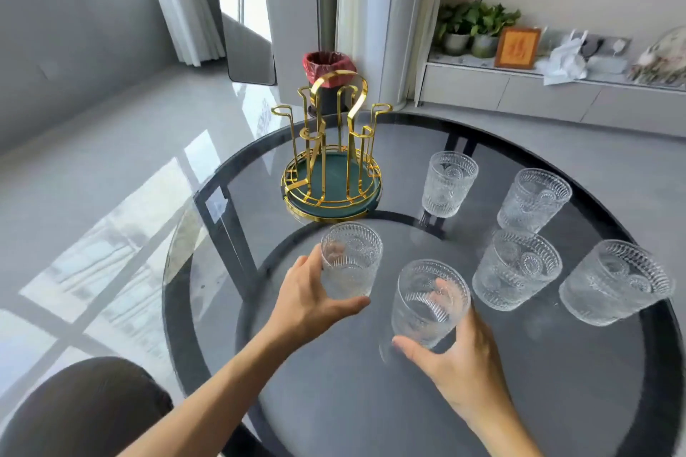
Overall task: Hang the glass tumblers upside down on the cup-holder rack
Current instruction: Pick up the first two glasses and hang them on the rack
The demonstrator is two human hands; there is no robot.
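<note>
A gold wire cup-holder rack (331,156) with a green round base stands at the far left of the round glass table (371,401); its arms are bare. Several embossed glass tumblers stand upright on the table. My left hand (308,302) is wrapped around the nearest tumbler (350,258), just in front of the rack. My right hand (460,364) grips a second tumbler (428,302) from below and right. Other tumblers stand at the right: one far (447,184), one beyond it (532,198), one in the middle (516,269), one at the edge (614,280).
A bin with a red liner (328,67) stands on the floor behind the rack. A low cabinet shelf (557,82) with potted plants and a framed picture runs along the right wall. A dark round seat (85,412) sits at the lower left.
</note>
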